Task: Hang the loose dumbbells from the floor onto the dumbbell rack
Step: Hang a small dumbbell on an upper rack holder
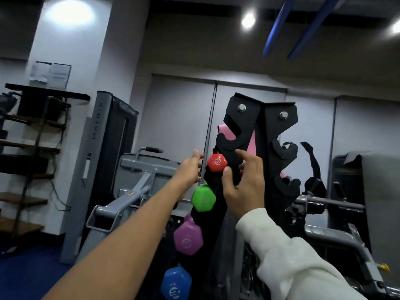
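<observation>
A black upright dumbbell rack (pixel 262 131) with hooked cradles stands ahead. On its left side hang a red dumbbell (pixel 217 162), a green dumbbell (pixel 203 198), a purple dumbbell (pixel 188 238) and a blue dumbbell (pixel 176 284), one below the other. A pink dumbbell (pixel 225 132) sits in the top cradle, mostly hidden by the rack. My right hand (pixel 244 185) is at the rack beside the red dumbbell, thumb touching its head, fingers spread on the rack plate. My left hand (pixel 191 167) reaches out left of the red dumbbell with fingers extended, holding nothing.
Grey weight machines (pixel 134 182) stand behind and to the left of the rack, and another machine (pixel 337 213) to the right. A dark shelf unit (pixel 36 135) lines the left wall. The floor is blue carpet (pixel 26 276). Empty cradles (pixel 285 150) show on the rack's right side.
</observation>
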The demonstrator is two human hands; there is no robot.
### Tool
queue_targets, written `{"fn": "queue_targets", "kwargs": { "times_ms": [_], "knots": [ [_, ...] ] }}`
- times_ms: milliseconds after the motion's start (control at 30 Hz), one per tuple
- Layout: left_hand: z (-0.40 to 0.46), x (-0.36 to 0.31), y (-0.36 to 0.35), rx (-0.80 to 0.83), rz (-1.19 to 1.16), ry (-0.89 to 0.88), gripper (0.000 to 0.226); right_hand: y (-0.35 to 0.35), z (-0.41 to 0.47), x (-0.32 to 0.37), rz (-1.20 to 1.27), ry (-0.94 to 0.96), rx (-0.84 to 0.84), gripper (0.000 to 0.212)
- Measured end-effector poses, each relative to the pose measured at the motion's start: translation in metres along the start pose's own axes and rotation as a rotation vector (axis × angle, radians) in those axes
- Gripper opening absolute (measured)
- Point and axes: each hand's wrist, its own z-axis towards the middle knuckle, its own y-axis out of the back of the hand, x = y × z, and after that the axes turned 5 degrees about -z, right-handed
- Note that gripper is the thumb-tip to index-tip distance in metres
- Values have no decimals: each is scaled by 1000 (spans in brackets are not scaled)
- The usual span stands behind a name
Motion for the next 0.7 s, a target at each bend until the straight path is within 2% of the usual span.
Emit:
{"fn": "queue_targets", "kwargs": {
  "times_ms": [67,167,233,300,400,467,700],
  "knots": [
    [8,-7,-8,96,-116,104,75,-3,10,0,-176,247,140,47],
    [17,-13,-19,211,-155,163,89,-11,22,-12,-448,359,315,60],
    [26,-9,-24,203,-167,187,90,-14,24,-23,-474,401,343,62],
    [34,-3,-27,148,-196,177,81,-15,25,-32,-420,399,320,60],
    [37,4,-29,69,-244,122,43,-20,24,-34,-370,356,280,61],
    [36,5,-30,76,-278,87,30,-24,22,-32,-356,327,264,61],
    [26,3,-30,60,-197,109,30,-24,19,-28,-355,276,268,60]
  ]
}}
